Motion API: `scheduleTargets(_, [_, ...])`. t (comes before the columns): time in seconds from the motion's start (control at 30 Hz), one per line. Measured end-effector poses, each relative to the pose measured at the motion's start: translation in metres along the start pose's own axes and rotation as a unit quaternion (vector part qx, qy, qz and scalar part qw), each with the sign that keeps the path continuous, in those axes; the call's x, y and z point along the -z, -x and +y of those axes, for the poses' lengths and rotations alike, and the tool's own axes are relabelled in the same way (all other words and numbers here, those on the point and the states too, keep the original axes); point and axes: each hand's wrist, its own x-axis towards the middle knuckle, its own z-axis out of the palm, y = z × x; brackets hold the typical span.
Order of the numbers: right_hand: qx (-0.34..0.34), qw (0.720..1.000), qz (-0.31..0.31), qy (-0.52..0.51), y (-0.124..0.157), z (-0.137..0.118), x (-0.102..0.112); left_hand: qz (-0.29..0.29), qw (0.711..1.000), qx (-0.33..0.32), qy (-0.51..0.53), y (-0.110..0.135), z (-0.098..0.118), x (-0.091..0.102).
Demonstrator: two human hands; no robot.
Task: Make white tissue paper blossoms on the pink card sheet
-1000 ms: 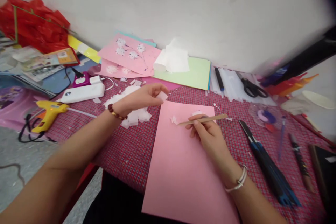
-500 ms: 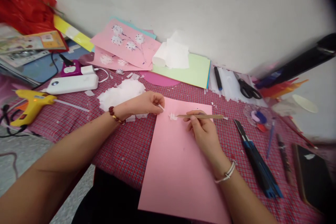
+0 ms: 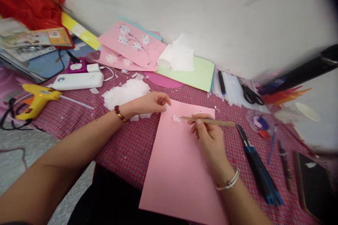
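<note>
My right hand (image 3: pixel 207 132) is closed around a flat wooden stick (image 3: pixel 218 122), whose left tip points at a small white paper tuft (image 3: pixel 175 118) on the pink sheet (image 3: pixel 182 168). Between the thumb and fingers of my left hand (image 3: pixel 158 102) is a small piece of white tissue paper (image 3: pixel 167 107), held over the sheet's upper left corner. Just behind my left wrist lies a heap of white tissue pieces (image 3: pixel 126 91).
At left are a yellow glue gun (image 3: pixel 38 100) and a white power bank (image 3: pixel 77 81). Pink cards with white flowers (image 3: pixel 132 44) and a tissue roll (image 3: pixel 166 58) lie by the wall. A utility knife (image 3: pixel 260 168), scissors (image 3: pixel 250 95) and a phone-like dark slab (image 3: pixel 314 182) are at right.
The wooden stick's left tip has drawn slightly away from the paper tuft, and the stick tilts more. The tissue piece in my left hand shows more broadly. The view has shifted a little.
</note>
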Motion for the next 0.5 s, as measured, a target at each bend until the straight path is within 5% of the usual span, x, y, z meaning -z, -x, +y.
scheduleTargets(0.27, [-0.013, 0.999, -0.031, 0.015, 0.0016, -0.0007, -0.0070, 0.002, 1.000, 0.005, -0.014, -0.0009, -0.0008, -0.0050])
scheduleTargets(0.5, [-0.018, 0.999, -0.041, 0.023, 0.0021, 0.0000, -0.0086, 0.100, 0.989, -0.003, -0.105, -0.0027, -0.0045, -0.0042])
